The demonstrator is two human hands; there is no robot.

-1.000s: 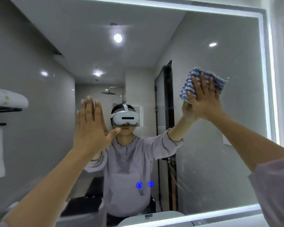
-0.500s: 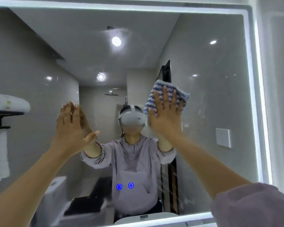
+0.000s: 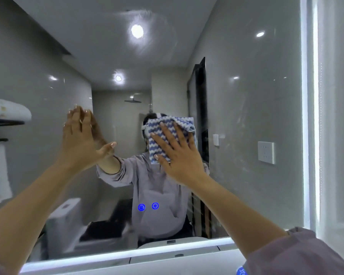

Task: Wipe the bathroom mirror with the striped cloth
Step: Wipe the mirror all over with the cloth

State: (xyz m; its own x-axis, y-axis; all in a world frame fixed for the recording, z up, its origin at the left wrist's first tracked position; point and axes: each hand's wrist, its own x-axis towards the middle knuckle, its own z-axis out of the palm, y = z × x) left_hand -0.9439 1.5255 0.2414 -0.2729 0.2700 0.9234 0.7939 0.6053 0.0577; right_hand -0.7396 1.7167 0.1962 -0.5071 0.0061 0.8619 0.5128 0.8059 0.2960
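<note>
Right hand (image 3: pixel 182 155) flat on the mirror (image 3: pixel 246 116), fingers spread, pressing the blue-and-white striped cloth (image 3: pixel 168 133) against the glass; the cloth pokes out above and left of the fingertips. Left hand (image 3: pixel 81 139) is up beside it, well apart to the left, palm open, fingers together, fingertips meeting their own reflection. Just below the right hand, two blue touch icons (image 3: pixel 148 206) glow in the glass. Far right of it, the lit mirror edge (image 3: pixel 306 135) runs upright.
</note>
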